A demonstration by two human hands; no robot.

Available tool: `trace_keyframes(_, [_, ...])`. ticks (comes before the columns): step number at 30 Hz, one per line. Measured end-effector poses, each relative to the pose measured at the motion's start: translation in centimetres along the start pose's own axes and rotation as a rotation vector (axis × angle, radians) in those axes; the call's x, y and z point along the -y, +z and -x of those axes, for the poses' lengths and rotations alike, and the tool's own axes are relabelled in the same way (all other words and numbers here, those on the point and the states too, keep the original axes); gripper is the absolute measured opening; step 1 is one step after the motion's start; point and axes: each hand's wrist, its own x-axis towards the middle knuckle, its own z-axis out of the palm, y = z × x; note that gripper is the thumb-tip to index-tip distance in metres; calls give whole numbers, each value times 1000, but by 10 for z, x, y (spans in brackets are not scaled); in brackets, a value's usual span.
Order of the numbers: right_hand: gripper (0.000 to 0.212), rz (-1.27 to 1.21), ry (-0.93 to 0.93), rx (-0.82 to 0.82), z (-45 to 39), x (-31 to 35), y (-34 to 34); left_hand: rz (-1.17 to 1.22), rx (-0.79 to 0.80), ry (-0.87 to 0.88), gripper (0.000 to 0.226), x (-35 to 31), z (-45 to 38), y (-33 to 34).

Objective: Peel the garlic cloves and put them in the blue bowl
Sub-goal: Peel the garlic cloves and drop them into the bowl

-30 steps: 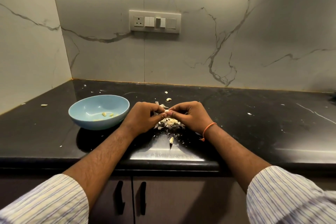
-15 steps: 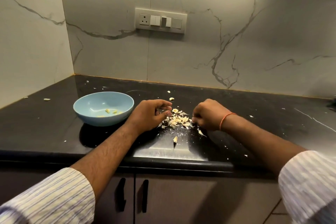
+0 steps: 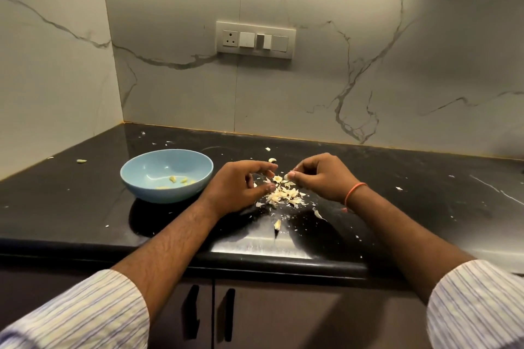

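The blue bowl (image 3: 133,178) stands on the black counter left of my hands, with a few peeled garlic cloves (image 3: 173,178) in it. My left hand (image 3: 238,187) hovers beside the bowl with its fingers loosely curled and apart, holding nothing. My right hand (image 3: 320,176) pinches a small pale garlic clove (image 3: 286,176) between thumb and fingertips. Between and below both hands lies a pile of garlic skins (image 3: 283,194). One loose clove (image 3: 277,224) lies nearer the counter's front edge, and another (image 3: 272,160) sits just behind my hands.
Bits of skin are scattered over the counter (image 3: 85,207). A greenish scrap (image 3: 81,161) lies at the far left. Marble walls close the back and left, with a socket panel (image 3: 255,39) above. Cabinet doors with black handles (image 3: 192,312) are below the front edge.
My hands were pressed together over the pile, then my right hand went out to the right onto the counter. It is back at the pile with a clove. My left fingers have spread.
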Motion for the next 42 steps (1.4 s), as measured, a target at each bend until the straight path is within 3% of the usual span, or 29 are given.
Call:
trace_keyframes(3, [16,-241,21,11,-5,2,22,-28,-36,17,41,-1,-1,-2])
trace_keyframes(9, [21,-423,3,-6,-11,1,44,-78,-88,32,24,3,-4,-3])
trace_keyframes(15, [22,-310,-132,-94,-6,-3,50,-101,-117,-10,22,7,-6,-5])
trace_keyframes(22, [28,-174,-228,-144,-3,-9,51,-72,-42,-18,19,2,-4,-4])
trace_keyframes(30, [13,-90,-251,-213,-3,-11,55,-62,1,-32,19,1,-3,-3])
trace_keyframes(42, [9,-132,-190,-243,0,-9,55,-56,13,-102,19,1,-2,-2])
